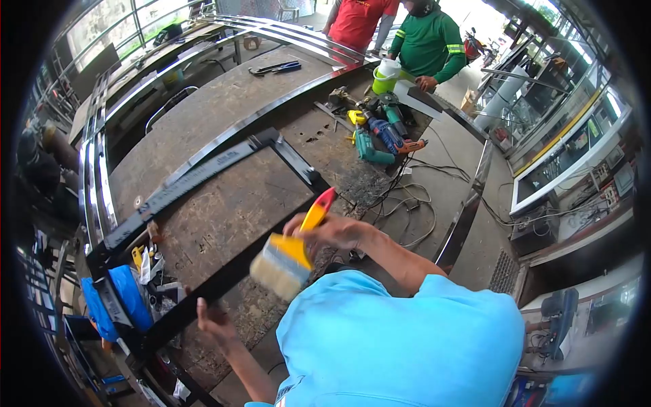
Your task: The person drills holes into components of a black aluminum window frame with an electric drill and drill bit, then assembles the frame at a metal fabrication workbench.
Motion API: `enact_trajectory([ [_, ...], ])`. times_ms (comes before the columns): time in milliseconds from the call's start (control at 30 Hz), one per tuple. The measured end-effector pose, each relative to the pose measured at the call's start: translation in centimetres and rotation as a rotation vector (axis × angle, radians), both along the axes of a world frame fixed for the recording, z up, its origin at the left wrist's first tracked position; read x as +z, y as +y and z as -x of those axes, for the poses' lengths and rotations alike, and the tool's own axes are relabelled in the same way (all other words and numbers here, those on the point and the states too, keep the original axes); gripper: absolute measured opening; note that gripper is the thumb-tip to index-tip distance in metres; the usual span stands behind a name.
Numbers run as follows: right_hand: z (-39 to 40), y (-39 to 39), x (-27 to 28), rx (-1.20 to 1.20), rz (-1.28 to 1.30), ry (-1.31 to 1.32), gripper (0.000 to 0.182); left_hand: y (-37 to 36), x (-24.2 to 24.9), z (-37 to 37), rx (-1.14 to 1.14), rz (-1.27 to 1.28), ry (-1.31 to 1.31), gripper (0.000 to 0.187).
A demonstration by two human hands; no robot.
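My right hand is closed around the handle of a wide paintbrush. The brush has a yellow handle with a red tip, and its pale bristles point down to the left, overlapping the near bar of a dark metal frame. My left hand is by the outer edge of that same bar, one fingertip raised right at it. Its other fingers are blurred, so I cannot tell whether they grip. The rectangular frame lies across a worn work table, its left end over a blue plastic bag.
Several power tools lie at the table's far right, near a green bucket. Cables run over the floor. Pliers rest beyond long shiny metal bars. Two people stand behind, in a red shirt and a green shirt.
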State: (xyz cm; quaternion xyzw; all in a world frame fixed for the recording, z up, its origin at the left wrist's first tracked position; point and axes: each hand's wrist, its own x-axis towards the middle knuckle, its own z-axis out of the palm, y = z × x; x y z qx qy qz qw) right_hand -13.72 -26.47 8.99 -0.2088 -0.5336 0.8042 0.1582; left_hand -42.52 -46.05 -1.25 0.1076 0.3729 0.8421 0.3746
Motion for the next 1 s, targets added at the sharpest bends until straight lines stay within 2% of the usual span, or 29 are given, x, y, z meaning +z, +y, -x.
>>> enact_trajectory([
  [100,-3.3,3.6,-2.0,-0.437,0.231,0.211,0.027,1.4,-1.9,-4.0,-0.114,-0.102,-0.088,0.057],
  [167,-4.9,7.5,-5.4,-0.685,0.285,0.244,0.029,2.4,-3.6,-5.9,-0.081,-0.068,-0.135,0.056],
  [267,-6.3,12.9,-8.1,-0.865,0.383,0.201,0.032,2.3,-4.9,-8.6,-0.047,-0.022,-0.208,0.055],
  [300,-6.4,15.3,-9.3,-0.849,0.385,0.195,0.032,3.0,-5.1,-9.6,-0.064,-0.004,-0.235,0.055],
  [400,-4.2,21.6,-12.6,-1.061,0.580,0.118,0.029,3.2,-6.7,-11.7,-0.071,0.038,-0.273,0.055],
  [467,-2.8,27.1,-16.3,-1.003,0.671,0.143,0.029,4.4,-6.6,-13.4,-0.034,0.043,-0.292,0.054],
  [533,-1.4,30.4,-17.8,-0.897,0.784,0.176,0.028,4.6,-8.0,-14.8,0.029,0.086,-0.275,0.054],
  [600,-0.6,32.3,-19.2,-0.537,0.642,0.413,0.030,5.4,-9.4,-15.9,0.031,0.062,-0.276,0.053],
  [667,-0.8,32.0,-17.0,-0.361,0.698,0.247,0.031,5.4,-10.9,-16.7,0.066,0.056,-0.294,0.053],
  [700,-1.6,31.9,-16.7,-0.370,0.701,0.245,0.031,5.4,-11.6,-16.9,0.091,0.066,-0.293,0.053],
  [767,-2.9,31.1,-16.5,-0.267,0.205,-0.151,0.041,5.4,-12.5,-17.0,0.149,0.096,-0.310,0.050],
  [800,-4.0,30.5,-17.5,-0.260,0.206,-0.156,0.041,5.4,-12.9,-17.3,0.157,0.097,-0.315,0.050],
  [867,-7.1,29.4,-20.4,-0.505,-0.597,-0.609,0.055,5.7,-14.4,-16.9,0.204,0.127,-0.369,0.046],
  [933,-10.4,27.6,-20.4,-0.608,-0.681,-0.738,0.066,5.6,-16.8,-16.1,0.199,0.148,-0.390,0.041],
  [967,-11.5,26.6,-21.1,-0.734,-0.729,-0.741,0.059,5.5,-17.5,-15.7,0.226,0.245,-0.415,0.038],
  [1000,-12.8,25.4,-21.8,-0.735,-0.708,-0.757,0.059,4.7,-18.1,-15.5,0.254,0.351,-0.435,0.036],
])
